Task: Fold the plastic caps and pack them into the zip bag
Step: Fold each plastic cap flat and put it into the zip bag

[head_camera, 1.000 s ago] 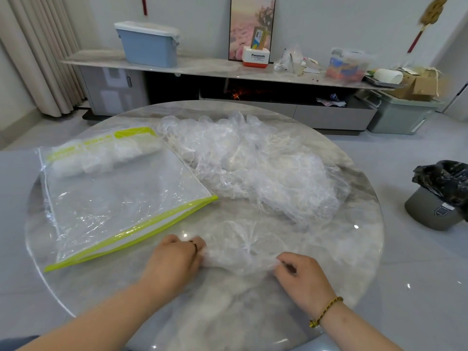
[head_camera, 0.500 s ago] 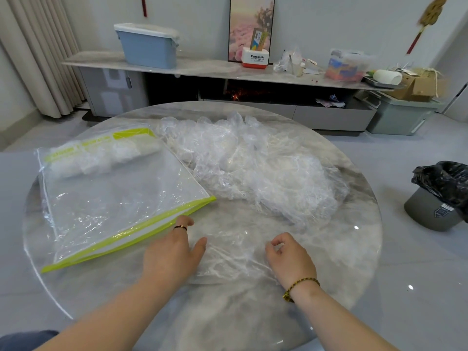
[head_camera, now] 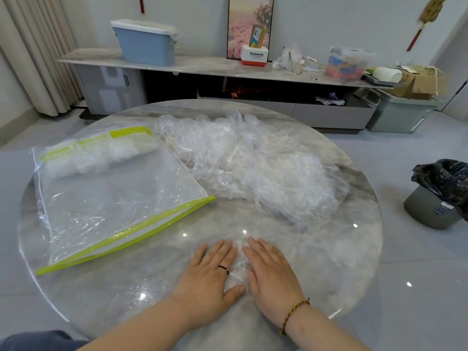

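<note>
One clear plastic cap point(head_camera: 239, 268) lies flattened on the round marble table point(head_camera: 349, 262) near its front edge. My left hand point(head_camera: 211, 273) and my right hand point(head_camera: 271, 271) press flat on it side by side, fingers straight. A big loose pile of clear plastic caps point(head_camera: 255, 165) fills the table's middle and right. To the left lies the clear zip bag point(head_camera: 111, 198) with a lime-green zip edge, its mouth toward me. Several folded caps point(head_camera: 101, 158) sit inside at its far end.
A grey bin point(head_camera: 435, 206) with a black liner stands on the floor to the right. Behind the table runs a low TV cabinet point(head_camera: 222, 72) holding a blue box, a Panasonic carton and clutter. Curtains hang at the far left.
Both hands slid inward from the cap's two sides and now lie flat together on it. The cap went from spread wide to folded narrower beneath my palms.
</note>
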Tool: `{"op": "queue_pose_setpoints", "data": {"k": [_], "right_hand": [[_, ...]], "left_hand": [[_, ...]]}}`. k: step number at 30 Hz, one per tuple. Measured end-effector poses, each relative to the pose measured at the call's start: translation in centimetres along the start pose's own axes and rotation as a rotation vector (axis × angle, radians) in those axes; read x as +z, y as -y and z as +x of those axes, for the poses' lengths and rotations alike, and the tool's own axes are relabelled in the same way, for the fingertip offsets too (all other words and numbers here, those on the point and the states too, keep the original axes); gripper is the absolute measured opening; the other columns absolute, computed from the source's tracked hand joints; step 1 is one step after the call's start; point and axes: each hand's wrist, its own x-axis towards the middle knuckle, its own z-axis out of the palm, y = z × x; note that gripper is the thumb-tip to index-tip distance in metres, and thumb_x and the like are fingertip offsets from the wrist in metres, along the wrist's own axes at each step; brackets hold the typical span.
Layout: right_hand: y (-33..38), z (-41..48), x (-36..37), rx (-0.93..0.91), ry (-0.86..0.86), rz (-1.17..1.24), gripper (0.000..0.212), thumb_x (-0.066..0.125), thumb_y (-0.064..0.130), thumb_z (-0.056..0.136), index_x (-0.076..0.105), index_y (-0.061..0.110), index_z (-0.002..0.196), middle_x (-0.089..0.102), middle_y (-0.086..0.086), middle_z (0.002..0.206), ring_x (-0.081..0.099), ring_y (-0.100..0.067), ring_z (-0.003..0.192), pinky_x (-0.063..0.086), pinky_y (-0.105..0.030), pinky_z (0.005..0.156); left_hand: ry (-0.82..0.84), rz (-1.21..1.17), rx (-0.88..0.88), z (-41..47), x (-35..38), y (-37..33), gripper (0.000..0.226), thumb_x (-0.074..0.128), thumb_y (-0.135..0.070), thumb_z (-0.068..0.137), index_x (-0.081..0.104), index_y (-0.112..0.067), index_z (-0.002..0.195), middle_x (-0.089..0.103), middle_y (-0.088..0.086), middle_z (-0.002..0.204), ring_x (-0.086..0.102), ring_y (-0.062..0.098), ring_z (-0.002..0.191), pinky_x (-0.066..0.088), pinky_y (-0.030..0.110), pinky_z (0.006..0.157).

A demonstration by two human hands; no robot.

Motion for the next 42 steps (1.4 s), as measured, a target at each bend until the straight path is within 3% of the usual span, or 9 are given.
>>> {"op": "queue_pose_setpoints", "data": {"k": [6, 10, 14, 16, 21, 24, 31, 37, 42], "right_hand": [[-0.5, -0.8, 0.8, 0.066, 0.165, -0.046, 0.065, 0.002, 0.031, 0.098, 0.066, 0.021, 0.107, 0.067, 0.003, 0.113, 0.063, -0.011, 0.105, 0.015, -0.024, 0.104], [-0.9, -0.1, -0.6, 0.105, 0.124, 0.016, 0.061, 0.022, 0.045, 0.080, 0.061, 0.021, 0.119, 0.053, 0.004, 0.132, 0.050, -0.011, 0.122, 0.017, -0.019, 0.109], [-1.9, 0.5, -3.7, 0.130, -0.070, 0.095, 0.038, 0.039, 0.039, 0.083, 0.059, 0.020, 0.110, 0.058, 0.006, 0.113, 0.051, -0.018, 0.111, 0.029, -0.019, 0.093], [-3.1, 0.4, -5.1, 0.158, 0.095, 0.091, 0.006, 0.047, 0.030, 0.088, 0.050, 0.031, 0.084, 0.048, 0.019, 0.084, 0.046, -0.010, 0.093, 0.028, -0.018, 0.077], [-3.6, 0.0, -5.5, 0.143, 0.468, 0.089, 0.026, 0.047, 0.019, 0.086, 0.044, 0.026, 0.061, 0.052, 0.008, 0.073, 0.051, -0.013, 0.082, 0.041, -0.022, 0.072], [-3.2, 0.2, -5.1, 0.078, 0.310, 0.087, 0.019, 0.042, 0.021, 0.092, 0.060, 0.022, 0.098, 0.061, 0.005, 0.101, 0.047, -0.015, 0.102, 0.036, -0.023, 0.087], [-2.8, 1.3, -3.1, 0.018, 0.183, 0.065, 0.053, 0.036, 0.019, 0.096, 0.018, 0.023, 0.146, 0.010, 0.006, 0.155, 0.006, -0.011, 0.142, 0.005, -0.023, 0.113], [-1.4, -0.5, -2.6, -0.332, -0.151, 0.229, 0.027, 0.041, 0.022, 0.066, 0.046, 0.022, 0.093, 0.065, 0.000, 0.088, 0.046, -0.009, 0.094, 0.034, -0.020, 0.090], [-0.2, -2.9, -0.4, -0.500, -0.026, 0.103, 0.033, 0.042, 0.044, 0.062, 0.053, 0.027, 0.089, 0.065, 0.011, 0.094, 0.053, -0.005, 0.094, 0.039, -0.018, 0.088]], "left_hand": [[0.044, 0.030, -0.016, 0.2, -0.3, -0.1, 0.086, -0.003, -0.056, 0.093, 0.070, -0.012, 0.107, 0.066, 0.003, 0.115, 0.063, 0.013, 0.107, 0.009, 0.028, 0.106], [-0.021, -0.098, -0.034, 0.7, -1.4, 0.1, 0.136, -0.040, -0.078, 0.040, 0.013, -0.016, 0.149, -0.004, -0.009, 0.151, -0.004, 0.003, 0.140, -0.011, 0.019, 0.107], [-0.158, -0.260, -0.114, 1.2, -2.6, 1.1, 0.084, 0.000, -0.071, 0.075, 0.034, -0.030, 0.140, 0.039, -0.015, 0.141, 0.030, 0.007, 0.131, 0.022, 0.015, 0.100], [-0.203, -0.343, -0.172, 1.3, -2.9, 1.6, 0.041, 0.032, -0.041, 0.095, 0.039, -0.029, 0.134, 0.051, -0.016, 0.118, 0.043, 0.007, 0.118, 0.033, 0.017, 0.090], [-0.086, -0.301, -0.262, 1.0, -3.3, 1.7, 0.006, 0.041, -0.026, 0.095, 0.039, -0.027, 0.100, 0.040, -0.013, 0.076, 0.052, 0.014, 0.093, 0.031, 0.020, 0.066], [-0.068, -0.262, -0.294, 0.6, -3.4, 1.7, 0.016, 0.040, -0.025, 0.094, 0.032, -0.028, 0.080, 0.041, -0.009, 0.075, 0.048, 0.016, 0.084, 0.031, 0.022, 0.062], [-0.014, -0.282, -0.339, -1.1, -4.1, 1.8, 0.032, 0.046, -0.036, 0.092, 0.031, -0.029, 0.064, 0.041, -0.012, 0.065, 0.047, 0.011, 0.075, 0.030, 0.016, 0.053], [-0.453, -0.236, 0.103, -1.9, -4.5, 1.9, 0.022, 0.045, -0.037, 0.075, 0.062, -0.030, 0.063, 0.053, -0.020, 0.060, 0.050, 0.000, 0.064, 0.031, 0.010, 0.052], [-0.295, -0.205, 0.319, -1.2, -2.9, 2.9, 0.031, 0.042, -0.030, 0.075, 0.073, -0.029, 0.078, 0.071, -0.013, 0.091, 0.064, 0.005, 0.092, 0.044, 0.016, 0.083]]}}
